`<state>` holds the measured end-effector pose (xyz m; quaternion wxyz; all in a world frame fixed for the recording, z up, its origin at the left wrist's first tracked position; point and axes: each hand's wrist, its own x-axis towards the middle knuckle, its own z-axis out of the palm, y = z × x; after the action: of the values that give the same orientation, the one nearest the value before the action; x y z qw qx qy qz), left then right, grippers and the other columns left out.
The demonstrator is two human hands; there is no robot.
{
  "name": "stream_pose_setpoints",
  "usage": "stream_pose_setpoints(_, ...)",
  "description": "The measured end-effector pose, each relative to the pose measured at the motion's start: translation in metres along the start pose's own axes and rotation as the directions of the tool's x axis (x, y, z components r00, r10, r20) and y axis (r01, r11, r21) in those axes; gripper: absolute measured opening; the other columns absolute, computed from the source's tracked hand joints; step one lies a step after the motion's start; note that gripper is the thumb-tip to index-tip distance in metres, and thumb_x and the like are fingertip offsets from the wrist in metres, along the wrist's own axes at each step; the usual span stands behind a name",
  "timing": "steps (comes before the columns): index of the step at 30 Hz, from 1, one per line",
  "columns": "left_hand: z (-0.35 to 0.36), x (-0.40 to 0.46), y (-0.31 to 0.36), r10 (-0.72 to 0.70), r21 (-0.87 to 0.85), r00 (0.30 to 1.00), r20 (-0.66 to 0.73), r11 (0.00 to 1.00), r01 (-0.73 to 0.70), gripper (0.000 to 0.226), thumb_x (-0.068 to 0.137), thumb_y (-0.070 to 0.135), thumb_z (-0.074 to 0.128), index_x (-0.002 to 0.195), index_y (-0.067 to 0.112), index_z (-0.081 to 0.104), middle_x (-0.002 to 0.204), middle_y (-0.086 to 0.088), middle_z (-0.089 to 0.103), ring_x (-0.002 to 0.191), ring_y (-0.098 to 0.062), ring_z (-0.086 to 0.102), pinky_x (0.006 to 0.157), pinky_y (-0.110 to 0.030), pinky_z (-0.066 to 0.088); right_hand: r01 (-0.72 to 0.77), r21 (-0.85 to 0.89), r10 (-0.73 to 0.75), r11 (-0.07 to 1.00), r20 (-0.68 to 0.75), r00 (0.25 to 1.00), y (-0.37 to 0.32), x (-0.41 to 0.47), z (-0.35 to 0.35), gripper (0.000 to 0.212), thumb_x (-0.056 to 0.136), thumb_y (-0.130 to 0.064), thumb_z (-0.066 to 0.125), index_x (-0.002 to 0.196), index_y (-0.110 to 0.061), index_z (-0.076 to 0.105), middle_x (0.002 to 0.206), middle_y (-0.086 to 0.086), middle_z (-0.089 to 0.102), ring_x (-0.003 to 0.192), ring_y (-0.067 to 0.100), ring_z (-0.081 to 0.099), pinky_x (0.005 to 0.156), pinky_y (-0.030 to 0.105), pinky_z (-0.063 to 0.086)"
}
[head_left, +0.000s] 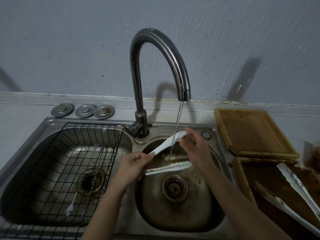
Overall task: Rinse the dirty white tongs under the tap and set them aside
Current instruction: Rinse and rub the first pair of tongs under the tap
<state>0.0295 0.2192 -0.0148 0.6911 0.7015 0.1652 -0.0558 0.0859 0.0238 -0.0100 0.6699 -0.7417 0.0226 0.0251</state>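
White tongs (165, 144) are spread apart over the right sink basin (174, 213). My left hand (133, 166) grips their hinge end. My right hand (193, 147) pinches the tip of the upper arm, which lies under the water stream (177, 125) from the curved tap (155, 66). The lower arm (170, 168) hangs free just above the drain (174, 187). The water runs past the upper arm into the basin.
A black wire rack (72, 163) with cutlery lies in the left basin. Three metal plugs (83, 110) rest behind it. At the right stand a wooden board (252, 134) and a dirty tray holding another pair of white tongs (297, 189).
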Motion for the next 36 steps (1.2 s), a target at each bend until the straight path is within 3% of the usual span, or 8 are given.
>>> stream_pose_setpoints(7, -0.001, -0.004, -0.005, -0.226, -0.140, 0.964, 0.141, 0.959, 0.246, 0.026, 0.079, 0.031, 0.067, 0.061, 0.012, 0.064, 0.036, 0.005, 0.032, 0.030, -0.006, 0.024, 0.032, -0.010, 0.017, 0.128, -0.393, -0.180, 0.911, -0.098, 0.979, 0.002, 0.007, 0.007, 0.014, 0.086, -0.020, 0.062, 0.098, -0.012, 0.060, 0.085, 0.000, 0.065, 0.078, 0.012, 0.063, 0.062, 0.012, 0.043)
stream_pose_setpoints(11, -0.003, -0.006, -0.006, -0.277, -0.143, 0.948, 0.157, 0.944, 0.299, 0.025, 0.075, 0.034, 0.068, 0.064, 0.012, 0.064, 0.039, 0.003, 0.028, 0.030, -0.006, 0.022, 0.032, -0.010, 0.016, 0.177, -0.426, -0.232, 0.887, -0.081, 0.969, 0.004, 0.005, 0.007, 0.008, 0.086, -0.022, 0.062, 0.090, -0.016, 0.059, 0.078, -0.001, 0.065, 0.073, 0.016, 0.065, 0.060, 0.013, 0.045)
stream_pose_setpoints(15, 0.001, -0.008, -0.008, -0.300, -0.173, 0.938, 0.175, 0.928, 0.330, 0.026, 0.075, 0.034, 0.067, 0.066, 0.010, 0.063, 0.037, 0.005, 0.030, 0.029, -0.005, 0.022, 0.030, -0.011, 0.015, 0.138, -0.440, -0.165, 0.887, -0.024, 0.986, 0.005, 0.000, 0.012, 0.044, 0.063, -0.033, 0.082, 0.094, -0.023, 0.052, 0.080, -0.014, 0.056, 0.072, -0.001, 0.056, 0.054, 0.008, 0.041)
stream_pose_setpoints(18, 0.002, -0.009, -0.009, -0.302, -0.172, 0.939, 0.162, 0.929, 0.328, 0.028, 0.084, 0.031, 0.062, 0.068, 0.008, 0.064, 0.035, 0.006, 0.032, 0.029, -0.005, 0.024, 0.030, -0.012, 0.016, 0.167, -0.477, -0.216, 0.863, -0.050, 0.975, 0.004, 0.004, 0.008, 0.017, 0.080, -0.026, 0.069, 0.088, -0.017, 0.057, 0.075, -0.009, 0.061, 0.069, 0.007, 0.060, 0.056, 0.006, 0.044)
stream_pose_setpoints(23, 0.011, -0.010, -0.009, -0.180, -0.137, 0.972, 0.154, 0.970, 0.201, 0.030, 0.092, 0.027, 0.052, 0.075, 0.009, 0.069, 0.036, 0.005, 0.039, 0.032, -0.006, 0.033, 0.031, -0.017, 0.024, 0.150, -0.401, -0.180, 0.904, -0.038, 0.983, 0.000, 0.000, 0.006, 0.023, 0.092, -0.017, 0.053, 0.113, -0.010, 0.057, 0.093, 0.006, 0.067, 0.082, 0.018, 0.067, 0.071, 0.029, 0.057)
stream_pose_setpoints(29, 0.033, -0.016, 0.002, -0.016, -0.036, 0.953, 0.303, 0.999, 0.028, 0.024, 0.098, 0.015, 0.042, 0.083, 0.006, 0.059, 0.050, 0.003, 0.056, 0.047, -0.009, 0.048, 0.049, -0.021, 0.037, 0.159, -0.370, -0.129, 0.915, 0.104, 0.986, -0.006, -0.008, 0.011, 0.067, 0.093, -0.021, 0.050, 0.148, -0.018, 0.011, 0.097, 0.000, 0.059, 0.080, 0.012, 0.058, 0.068, 0.027, 0.047)
stream_pose_setpoints(32, 0.044, -0.018, 0.008, 0.044, -0.059, 0.943, 0.330, 0.998, -0.026, 0.020, 0.097, 0.011, 0.044, 0.088, 0.009, 0.062, 0.053, 0.004, 0.060, 0.049, -0.006, 0.055, 0.051, -0.018, 0.044, 0.039, -0.235, -0.034, 0.971, 0.025, 0.999, -0.008, -0.014, 0.010, 0.055, 0.091, -0.027, 0.052, 0.141, -0.015, 0.030, 0.119, 0.001, 0.059, 0.100, 0.011, 0.061, 0.078, 0.025, 0.049)
stream_pose_setpoints(36, 0.065, -0.021, 0.000, 0.214, 0.244, 0.954, 0.211, 0.933, -0.264, 0.017, 0.091, 0.010, 0.054, 0.101, 0.016, 0.066, 0.073, -0.003, 0.070, 0.066, -0.015, 0.066, 0.062, -0.027, 0.055, -0.163, -0.216, 0.192, 0.963, 0.121, 0.974, 0.000, -0.034, 0.012, 0.029, 0.085, -0.043, 0.055, 0.104, -0.020, 0.056, 0.089, 0.002, 0.068, 0.072, 0.008, 0.068, 0.056, 0.023, 0.051)
